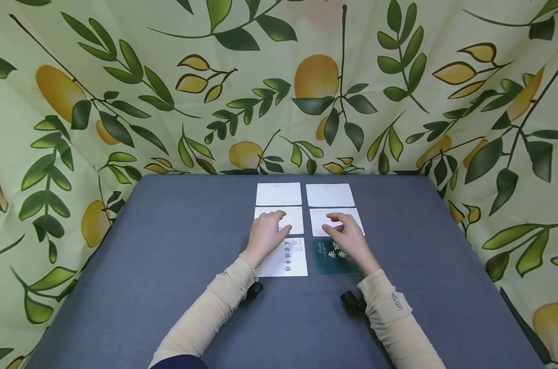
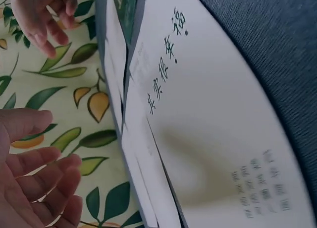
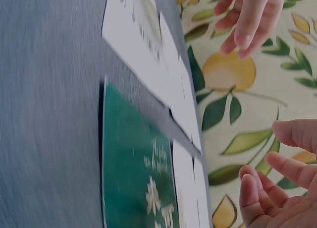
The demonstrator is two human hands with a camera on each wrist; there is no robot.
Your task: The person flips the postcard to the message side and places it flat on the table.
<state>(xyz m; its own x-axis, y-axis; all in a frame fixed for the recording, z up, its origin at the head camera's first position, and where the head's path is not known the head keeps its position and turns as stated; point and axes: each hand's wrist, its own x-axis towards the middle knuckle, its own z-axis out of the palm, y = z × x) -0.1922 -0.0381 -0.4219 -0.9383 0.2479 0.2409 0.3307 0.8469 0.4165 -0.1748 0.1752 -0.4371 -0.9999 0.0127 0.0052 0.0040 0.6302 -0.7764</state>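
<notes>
My left hand (image 1: 267, 233) hovers above the left column of cards, fingers loosely bent and nothing in them. Beneath it lie a white card (image 1: 297, 259) with a column of dark handwritten-style characters and a plain white card (image 1: 297, 220). Over the right column, my right hand (image 1: 350, 238) is held the same way, thumb and fingers apart. It partly covers a green card (image 1: 327, 261) with white lettering and another plain white card (image 1: 319, 225). In the right wrist view the green card (image 3: 133, 158) lies below and beside the relaxed right hand (image 3: 287, 188).
Two more blank white cards, one on the left (image 1: 279, 195) and one on the right (image 1: 330, 195), lie at the far edge of the grey-covered table (image 1: 191, 230). A curtain (image 1: 260, 61) printed with leaves and fruit hangs behind and along both sides.
</notes>
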